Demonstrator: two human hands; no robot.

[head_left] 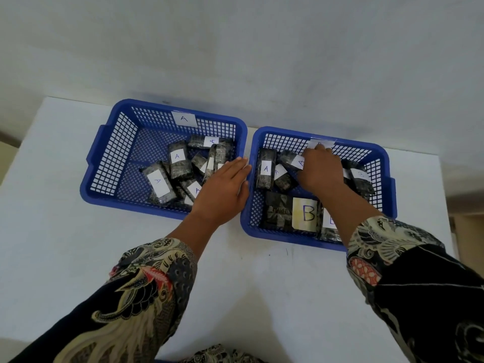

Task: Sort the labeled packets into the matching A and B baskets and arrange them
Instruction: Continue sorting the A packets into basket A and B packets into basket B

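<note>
White paper tag on the left blue plastic mesh basket (110,153) reads "A" — its dark wrapped packets (159,183) too; the large flat dark packet (290,213) in the right blue mesh basket (251,205) reads "B".

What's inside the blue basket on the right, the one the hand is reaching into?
Inside the right basket lie dark packets: three labeled A, a big one labeled B, and more along the right side. The right hand and arm cover the middle, so what lies under them cannot be seen.
</note>
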